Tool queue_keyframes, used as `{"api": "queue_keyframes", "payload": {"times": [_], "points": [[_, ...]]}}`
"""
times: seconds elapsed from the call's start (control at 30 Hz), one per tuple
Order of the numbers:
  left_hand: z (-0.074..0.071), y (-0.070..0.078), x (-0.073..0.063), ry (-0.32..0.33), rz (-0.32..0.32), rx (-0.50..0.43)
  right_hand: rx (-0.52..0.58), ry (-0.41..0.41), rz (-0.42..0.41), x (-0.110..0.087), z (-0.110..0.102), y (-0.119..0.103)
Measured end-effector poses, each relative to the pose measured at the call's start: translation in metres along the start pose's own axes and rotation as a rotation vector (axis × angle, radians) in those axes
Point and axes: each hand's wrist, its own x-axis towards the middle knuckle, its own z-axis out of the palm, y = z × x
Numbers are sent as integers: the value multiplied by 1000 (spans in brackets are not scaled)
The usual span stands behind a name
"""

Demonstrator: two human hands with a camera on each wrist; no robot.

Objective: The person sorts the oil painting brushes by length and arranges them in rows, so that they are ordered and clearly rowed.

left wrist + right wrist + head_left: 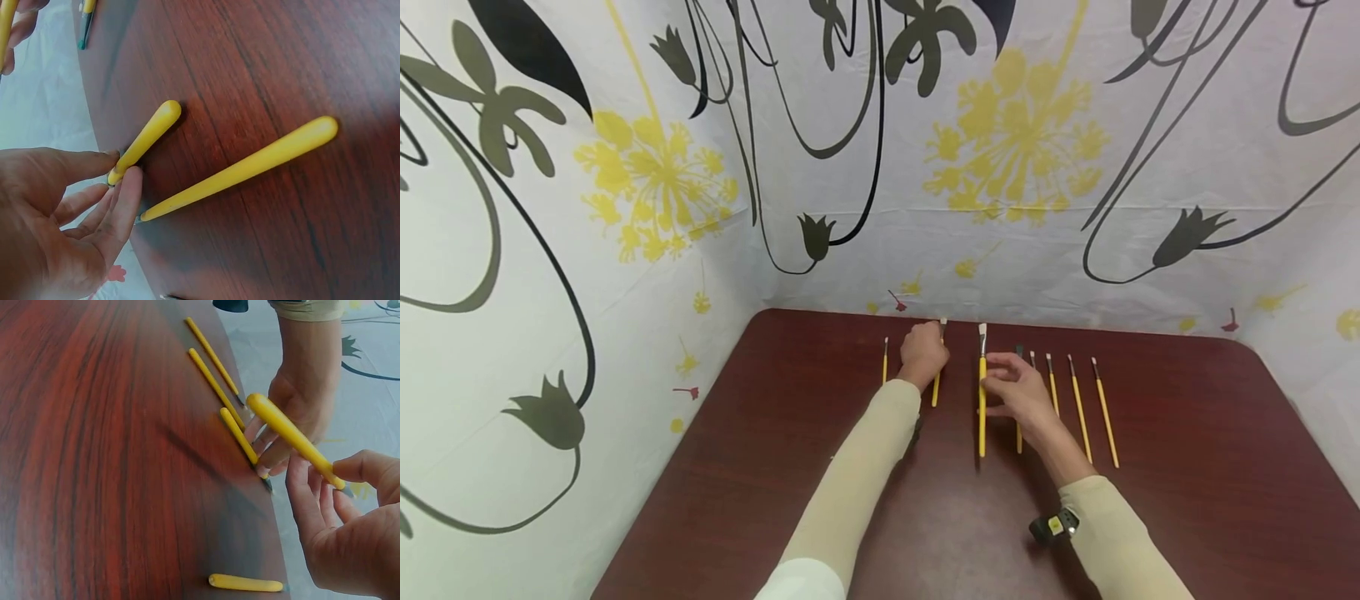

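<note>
My left hand (925, 354) (69, 206) pinches a yellow-handled paintbrush (936, 390) (147, 134) near its metal collar, low over the table, with the pale bristles toward the far edge. Thumb and fingertips of my right hand (1021, 390) (350, 534) hold another yellow paintbrush (982, 408) (294, 439) with broad white bristles. This one is raised above the table, and its shadow falls on the wood in the right wrist view. A dark-green-tipped paintbrush (1019, 437) lies just under my right hand, partly covered by it.
Thinner yellow paintbrushes lie to the right, including one (1078, 408) and the outermost one (1105, 412). Left of my left hand lies another small paintbrush (885, 362). The dark red-brown table (737, 467) ends against a patterned cloth (865, 183) at the back and sides.
</note>
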Motion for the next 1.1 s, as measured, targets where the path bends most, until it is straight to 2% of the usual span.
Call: {"api": "queue_keyframes", "payload": {"times": [0.17, 0.33, 0.43, 0.53, 0.63, 0.7, 0.83, 0.93, 1.1], "points": [[-10, -10, -2, 48, 16, -85, 26, -19, 9, 6, 2, 0], [-27, -22, -7, 125, 10, -293, -12, -11, -7, 15, 2, -5], [-36, -31, -11, 127, -26, -458, -43, 8, -5, 22, 3, -8], [-48, -43, -18, 61, -90, -744, -62, 21, 2, 31, 3, -11], [-61, -59, -23, -42, -161, -1034, -57, 34, 19, 40, 2, -13], [-69, -69, -26, -111, -197, -1169, -56, 41, 34, 47, 1, -13], [-78, -85, -30, -201, -238, -1307, -64, 46, 74, 59, -3, -9], [-83, -94, -35, -216, -242, -1366, -83, 37, 94, 66, -3, -7], [-87, -102, -42, -228, -218, -1411, -118, 34, 110, 74, 4, -10]]}}
